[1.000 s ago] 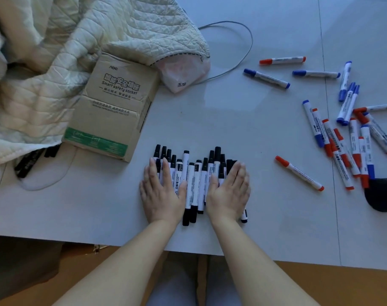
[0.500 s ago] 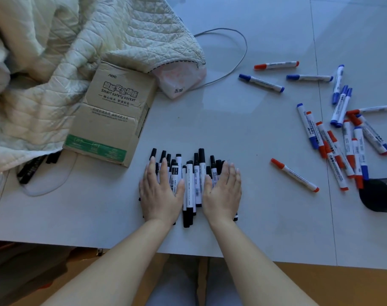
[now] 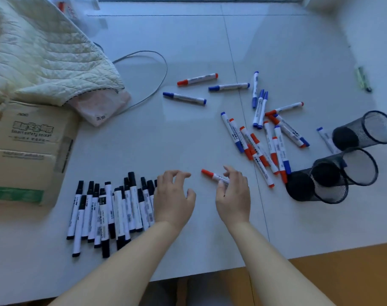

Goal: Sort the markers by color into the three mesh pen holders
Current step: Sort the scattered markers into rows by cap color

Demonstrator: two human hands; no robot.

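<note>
Right hand point(image 3: 232, 195) fingers pinch red marker point(image 3: 213, 176); left hand point(image 3: 173, 199) loosely curled, holding nothing. Risk: 3 mesh holders point(image 3: 362, 166) lie tipped at the tabletop's right edge, so markers could slide out.

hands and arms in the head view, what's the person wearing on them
Nothing that shows. The left hand and right hand are bare, with no gloves, rings or watch visible. Both forearms are uncovered to the frame's bottom edge; no sleeve or cuff appears.

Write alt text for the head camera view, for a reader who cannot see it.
A person's right hand pinches a red-capped marker on a white table; the left hand hovers beside a row of black markers. Red and blue markers lie scattered near three tipped mesh pen holders.
</note>
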